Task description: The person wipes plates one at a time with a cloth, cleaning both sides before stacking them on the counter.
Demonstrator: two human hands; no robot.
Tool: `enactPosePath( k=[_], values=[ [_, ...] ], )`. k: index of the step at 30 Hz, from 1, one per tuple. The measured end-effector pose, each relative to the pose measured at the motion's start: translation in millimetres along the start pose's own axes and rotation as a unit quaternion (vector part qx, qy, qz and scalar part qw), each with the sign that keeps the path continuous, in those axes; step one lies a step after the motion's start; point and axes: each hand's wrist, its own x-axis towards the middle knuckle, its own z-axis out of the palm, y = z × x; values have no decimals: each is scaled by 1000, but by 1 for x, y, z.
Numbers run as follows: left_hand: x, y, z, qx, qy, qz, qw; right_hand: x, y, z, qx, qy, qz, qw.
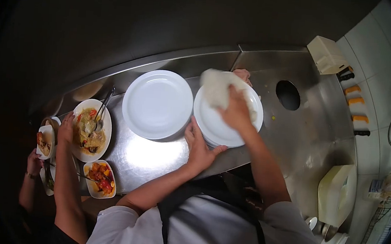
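Two stacks of round white plates stand side by side on the steel counter. My left hand (200,150) holds the near left rim of the right plate stack (222,136), its thumb and fingers apart along the edge. With my right hand (237,111) I press a pale cloth (214,89) onto the top plate of that stack. Motion blurs the cloth and the fingers on it. The left plate stack (157,104) is close beside, untouched by either hand. A pinkish cloth (242,77) shows behind the right stack.
At left, another person's hands (66,129) are among dishes: an oval plate of food (90,126) with tongs (105,105), and a square bowl (100,179). On the right, the steel counter has a round hole (288,95). Knives (357,100) with orange handles line the wall beside a white container (336,195).
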Motion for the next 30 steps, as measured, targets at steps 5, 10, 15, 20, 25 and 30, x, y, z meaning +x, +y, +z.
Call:
enactPosePath(
  k=[5,10,15,20,25,30],
  values=[
    [-8,5,-22,194,-34,116,973,-85,3,-44,42,-187,-175,966],
    [-21,25,-30,59,-6,14,998,-34,32,-56,-90,29,-71,993],
    [-24,15,-27,61,15,19,998,-15,-59,-6,38,-19,-87,995],
    [-27,-1,-29,160,9,124,979,-115,-41,-30,48,-108,-153,981],
    [-32,61,-73,-47,22,161,986,-108,14,-43,-22,56,-48,997],
    [60,69,-80,140,-20,206,968,-75,24,-30,-23,138,67,988]
  ],
)
